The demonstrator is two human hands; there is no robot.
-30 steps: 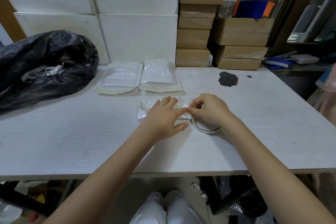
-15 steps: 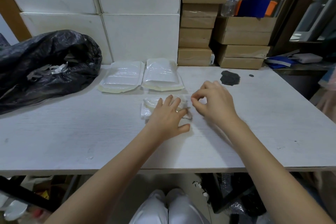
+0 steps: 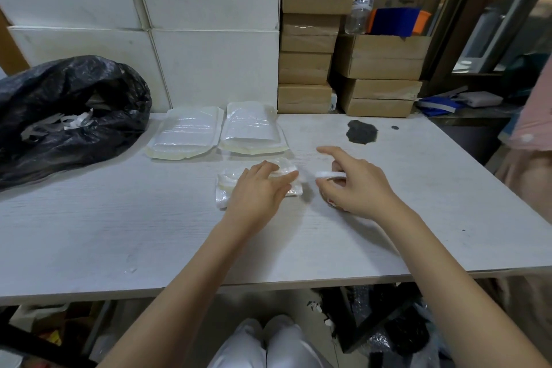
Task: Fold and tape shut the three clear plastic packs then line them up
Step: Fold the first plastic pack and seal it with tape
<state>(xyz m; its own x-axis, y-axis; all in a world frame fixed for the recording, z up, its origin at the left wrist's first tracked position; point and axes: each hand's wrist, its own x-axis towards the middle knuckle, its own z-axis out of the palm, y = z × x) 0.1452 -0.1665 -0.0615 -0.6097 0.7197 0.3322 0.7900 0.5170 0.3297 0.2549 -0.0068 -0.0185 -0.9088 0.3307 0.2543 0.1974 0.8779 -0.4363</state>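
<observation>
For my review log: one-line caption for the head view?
Left hand presses a folded clear pack flat while right hand holds the tape roll.

The left hand (image 3: 257, 191) lies flat, fingers extended, pressing a folded clear plastic pack (image 3: 222, 190) onto the white table (image 3: 119, 233) near its centre. The right hand (image 3: 355, 185) is just beside it, index finger extended, other fingers curled around a roll of tape (image 3: 328, 174). Two further packs (image 3: 186, 136) (image 3: 251, 128) lie side by side along the table's rear edge. A black plastic bag (image 3: 65, 110) occupies the rear left corner. A dark stain (image 3: 361, 131) marks the rear right area. Cardboard boxes (image 3: 307, 69) are stacked behind the rear edge.
</observation>
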